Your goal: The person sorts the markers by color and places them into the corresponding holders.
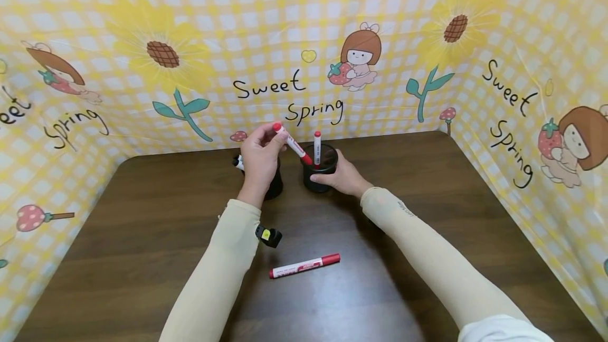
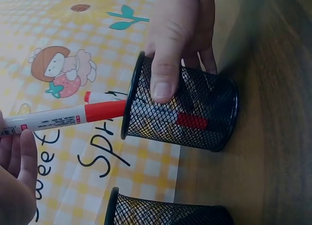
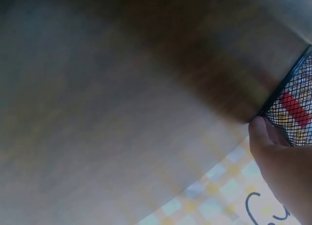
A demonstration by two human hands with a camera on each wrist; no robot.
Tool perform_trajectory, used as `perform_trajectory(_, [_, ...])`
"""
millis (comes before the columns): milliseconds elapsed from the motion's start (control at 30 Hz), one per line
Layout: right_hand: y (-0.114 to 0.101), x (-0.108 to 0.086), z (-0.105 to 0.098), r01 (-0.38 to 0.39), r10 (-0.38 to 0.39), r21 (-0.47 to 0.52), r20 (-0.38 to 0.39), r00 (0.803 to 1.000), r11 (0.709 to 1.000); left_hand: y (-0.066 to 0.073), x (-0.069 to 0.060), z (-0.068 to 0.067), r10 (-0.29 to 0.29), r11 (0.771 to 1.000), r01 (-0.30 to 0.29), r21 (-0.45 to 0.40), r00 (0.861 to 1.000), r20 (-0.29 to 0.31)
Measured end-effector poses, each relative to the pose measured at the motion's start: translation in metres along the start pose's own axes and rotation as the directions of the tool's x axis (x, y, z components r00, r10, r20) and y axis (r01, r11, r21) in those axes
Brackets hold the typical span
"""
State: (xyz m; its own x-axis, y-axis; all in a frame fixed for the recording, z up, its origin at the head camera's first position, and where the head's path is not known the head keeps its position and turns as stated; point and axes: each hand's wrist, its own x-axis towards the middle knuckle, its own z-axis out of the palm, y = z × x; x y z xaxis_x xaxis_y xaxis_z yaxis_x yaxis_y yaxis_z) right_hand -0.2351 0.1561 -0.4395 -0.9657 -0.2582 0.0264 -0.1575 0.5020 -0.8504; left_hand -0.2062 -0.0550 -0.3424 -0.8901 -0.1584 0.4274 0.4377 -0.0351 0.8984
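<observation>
My left hand (image 1: 260,158) pinches a red-and-white marker (image 1: 295,144) near its upper end. The marker's red cap slants down into the mouth of a black mesh pen cup (image 1: 317,182). Around that cup's side my right hand (image 1: 348,174) is wrapped, its thumb across the front in the left wrist view. Another red-and-white marker (image 1: 317,146) stands inside the same cup, its red cap showing through the mesh. On the table nearer the body lies a third red marker (image 1: 305,266).
A second black mesh pen cup (image 1: 274,186) stands left of the first, partly behind my left hand. A black-and-white marker (image 1: 238,162) pokes out of it. The brown wooden table (image 1: 157,210) is bordered by a yellow checked cloth (image 1: 266,30).
</observation>
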Motion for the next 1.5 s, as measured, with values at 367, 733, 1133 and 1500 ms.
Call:
perform_trajectory(367, [0.0, 0.001, 0.002, 0.014, -0.014, 0.035, 0.006, 1.0, 0.999, -0.014, 0.015, 0.017, -0.049, 0.96, 0.02, 0.28, 0.994, 0.096])
perform_trajectory(733, [0.0, 0.001, 0.001, 0.017, -0.017, 0.011, -0.007, 1.0, 1.0, -0.032, 0.022, 0.029, -0.103, 0.912, 0.039, 0.409, 0.986, 0.135])
perform_trajectory(1133, [0.0, 0.003, 0.003, 0.021, -0.021, -0.011, -0.005, 1.0, 1.0, -0.048, 0.023, 0.032, -0.116, 0.858, 0.005, 0.514, 0.976, 0.182])
perform_trajectory(1500, [0.003, 0.003, 0.002, 0.018, -0.018, 0.001, -0.014, 1.0, 1.0, -0.05, 0.02, 0.033, -0.123, 0.818, -0.044, 0.574, 0.961, 0.249])
